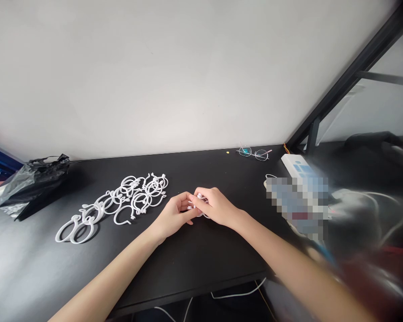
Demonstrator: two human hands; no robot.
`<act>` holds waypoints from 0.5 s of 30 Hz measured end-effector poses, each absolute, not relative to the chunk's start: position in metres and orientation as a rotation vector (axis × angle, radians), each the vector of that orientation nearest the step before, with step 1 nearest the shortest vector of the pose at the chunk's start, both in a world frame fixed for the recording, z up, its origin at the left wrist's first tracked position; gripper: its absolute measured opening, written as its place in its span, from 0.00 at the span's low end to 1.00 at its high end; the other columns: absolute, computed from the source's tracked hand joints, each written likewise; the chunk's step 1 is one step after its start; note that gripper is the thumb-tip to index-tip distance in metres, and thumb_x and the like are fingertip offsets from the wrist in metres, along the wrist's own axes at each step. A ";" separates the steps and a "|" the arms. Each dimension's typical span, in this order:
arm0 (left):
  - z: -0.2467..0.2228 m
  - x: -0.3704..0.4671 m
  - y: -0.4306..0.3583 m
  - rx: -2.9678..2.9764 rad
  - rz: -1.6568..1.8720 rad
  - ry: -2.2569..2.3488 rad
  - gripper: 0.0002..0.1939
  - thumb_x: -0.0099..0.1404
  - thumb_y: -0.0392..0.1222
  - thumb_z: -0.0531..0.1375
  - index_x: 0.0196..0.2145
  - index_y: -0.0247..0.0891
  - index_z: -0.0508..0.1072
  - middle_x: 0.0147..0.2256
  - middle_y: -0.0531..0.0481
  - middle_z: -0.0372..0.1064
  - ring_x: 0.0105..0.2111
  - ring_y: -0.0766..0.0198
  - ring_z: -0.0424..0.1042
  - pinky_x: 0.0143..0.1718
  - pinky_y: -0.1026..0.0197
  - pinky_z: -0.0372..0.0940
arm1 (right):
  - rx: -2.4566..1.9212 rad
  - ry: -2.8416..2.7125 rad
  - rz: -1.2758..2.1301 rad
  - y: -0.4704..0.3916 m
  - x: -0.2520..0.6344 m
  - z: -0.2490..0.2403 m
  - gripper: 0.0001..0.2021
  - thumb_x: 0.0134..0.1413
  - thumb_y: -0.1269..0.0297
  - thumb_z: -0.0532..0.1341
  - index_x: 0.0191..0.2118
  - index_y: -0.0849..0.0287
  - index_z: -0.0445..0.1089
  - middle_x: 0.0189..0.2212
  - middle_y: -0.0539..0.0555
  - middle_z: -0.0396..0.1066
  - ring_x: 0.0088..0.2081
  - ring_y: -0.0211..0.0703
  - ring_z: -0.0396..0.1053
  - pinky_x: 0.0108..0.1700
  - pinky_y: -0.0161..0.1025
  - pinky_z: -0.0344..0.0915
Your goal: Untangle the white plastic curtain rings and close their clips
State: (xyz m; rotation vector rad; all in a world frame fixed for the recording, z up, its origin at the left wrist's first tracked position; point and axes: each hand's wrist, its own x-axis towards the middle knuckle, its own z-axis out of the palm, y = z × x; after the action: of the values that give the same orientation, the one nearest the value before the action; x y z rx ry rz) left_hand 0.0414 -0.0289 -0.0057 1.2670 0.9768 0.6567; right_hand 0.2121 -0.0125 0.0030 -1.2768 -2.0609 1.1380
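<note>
White ring [199,196], partly hidden, gripped between left hand [171,218] and right hand [218,208], loose white rings [153,188], heaped left of the hands, eyeglasses [254,155], beyond the right hand, black table [195,255], beneath.

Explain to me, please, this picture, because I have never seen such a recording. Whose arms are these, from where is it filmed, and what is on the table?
There is no machine here. These are one person's bare left hand and right hand. The camera is worn on that person's head, looking forward and down, so the arms enter from the bottom. The fingers of both hands meet around a small white piece, partly covered. On the black table, to the left, lies a loose pile of white rings, with a black plastic bag further left. Eyeglasses lie near the wall. Part of the right side is pixelated, so I cannot tell what is there.
</note>
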 end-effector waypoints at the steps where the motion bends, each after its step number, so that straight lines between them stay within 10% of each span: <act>1: -0.006 0.041 -0.029 1.268 0.656 0.975 0.11 0.60 0.46 0.64 0.37 0.38 0.70 0.39 0.47 0.75 0.41 0.58 0.74 0.31 0.64 0.67 | -1.275 -2.062 1.138 -0.013 0.212 0.003 0.18 0.64 0.53 0.51 0.27 0.59 0.62 0.19 0.47 0.64 0.20 0.34 0.61 0.23 0.32 0.54; 15: -0.007 0.041 -0.028 1.291 0.644 0.960 0.09 0.62 0.44 0.63 0.37 0.38 0.69 0.38 0.48 0.74 0.41 0.59 0.74 0.31 0.65 0.67 | -1.276 -2.098 1.108 -0.012 0.213 0.002 0.18 0.65 0.52 0.50 0.27 0.59 0.61 0.19 0.47 0.63 0.20 0.33 0.59 0.23 0.32 0.52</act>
State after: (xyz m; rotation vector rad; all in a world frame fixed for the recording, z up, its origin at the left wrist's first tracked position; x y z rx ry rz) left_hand 0.0409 -0.0282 -0.0066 1.2909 0.9601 0.6441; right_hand 0.2132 -0.0119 0.0020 -1.2761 -2.0983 1.1079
